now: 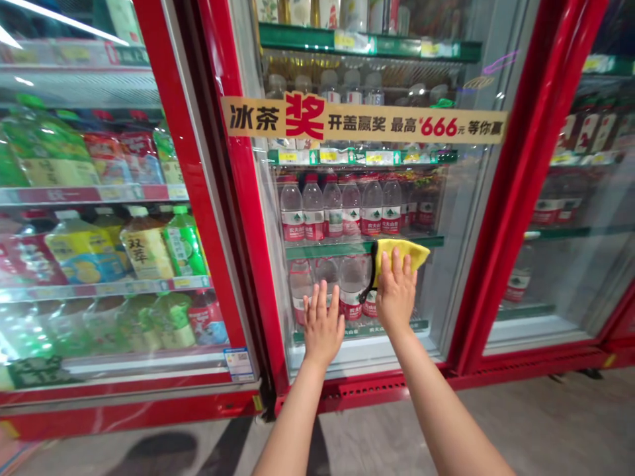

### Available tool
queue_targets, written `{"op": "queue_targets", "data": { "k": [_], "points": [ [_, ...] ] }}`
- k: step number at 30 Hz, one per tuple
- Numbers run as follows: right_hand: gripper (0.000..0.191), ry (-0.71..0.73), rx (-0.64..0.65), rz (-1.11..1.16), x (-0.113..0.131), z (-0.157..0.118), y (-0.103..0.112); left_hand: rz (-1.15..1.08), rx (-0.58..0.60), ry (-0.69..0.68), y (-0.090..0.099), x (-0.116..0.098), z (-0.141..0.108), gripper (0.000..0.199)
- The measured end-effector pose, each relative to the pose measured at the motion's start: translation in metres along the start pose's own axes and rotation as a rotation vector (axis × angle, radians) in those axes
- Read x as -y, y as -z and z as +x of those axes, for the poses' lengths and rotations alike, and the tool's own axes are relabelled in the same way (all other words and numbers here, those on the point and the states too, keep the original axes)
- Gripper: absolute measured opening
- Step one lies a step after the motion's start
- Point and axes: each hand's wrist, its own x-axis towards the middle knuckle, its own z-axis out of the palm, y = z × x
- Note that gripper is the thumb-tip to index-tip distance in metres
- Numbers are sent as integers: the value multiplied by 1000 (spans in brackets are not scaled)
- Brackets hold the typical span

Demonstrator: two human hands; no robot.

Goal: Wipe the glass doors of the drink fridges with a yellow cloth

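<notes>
Yellow cloth (417,253) beneath right grip (396,289)

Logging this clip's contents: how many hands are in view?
2: the left hand before the lower water bottles, the right hand flat on the yellow cloth. None seem hidden.

A red-framed drinks cooler (181,132) on the left and a red-framed display refrigerator (563,86) on the right stand on grey floor (555,430); white light streaks (69,21) shine upper left.
</notes>
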Motion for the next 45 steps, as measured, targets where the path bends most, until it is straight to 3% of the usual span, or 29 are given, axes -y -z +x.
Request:
{"op": "queue_targets", "data": {
  "k": [2,5,9,12,16,19,23,26,29,33,37,43,45],
  "points": [
    [73,-99,-56,19,-7,-17,-7,-5,-17,5,-4,-4,1,82],
    [72,2,-2,42,-5,-35,-14,-38,-22,-22,-12,-12,1,87],
    [68,191,141,28,-5,-5,-3,-66,-12,-40,-22,-24,0,93],
    [67,68,113,23,-24,16,6,-56,-36,-16,-26,-34,0,91],
    [72,-188,-47,69,-42,-14,-6,-56,-38,-18,-27,-43,0,88],
    [78,-151,-58,103,-41,-38,-17,-66,-16,-58,-29,-47,-1,85],
    [81,-23,4,135,-52,-13,-12,-71,15,-101,-34,-52,0,81],
    [82,-182,-46,137,-74,2,-7,-86,28,-121,-37,-56,3,79],
    [89,-383,-112,128,-90,-11,-11,-110,31,-153,-40,-61,5,78],
    [95,-317,-40,132,-104,-14,-14,-138,51,-203,-43,-72,6,79],
    [81,-193,50,143,-127,9,-4,-136,101,-268,-44,-84,10,75],
    [68,-435,-102,123,-139,-14,-13,-154,130,-296,-49,-97,13,74],
    [68,-441,-87,113,-140,-8,-11,-160,163,-296,-52,-102,12,74]
  ]
}}
